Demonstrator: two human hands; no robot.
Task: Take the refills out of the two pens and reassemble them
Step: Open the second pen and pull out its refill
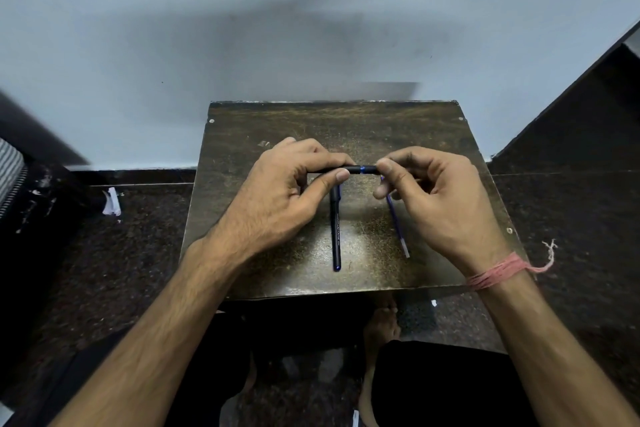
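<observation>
A black pen [361, 169] with a blue ring is held level above the small table [433, 135]. My left hand [284, 191] grips its left part between thumb and fingers. My right hand [440, 198] pinches its right end. A second black pen [335, 229] lies on the table below my hands, pointing toward me, with a blue tip at its near end. A thin blue refill [398, 222] lies to its right, partly hidden under my right hand.
The worn dark table stands against a pale wall [242, 45]. Dark speckled floor [571, 218] surrounds it. A scrap of white paper [111, 202] lies on the floor at left. My bare foot [381, 326] shows beneath the table's near edge.
</observation>
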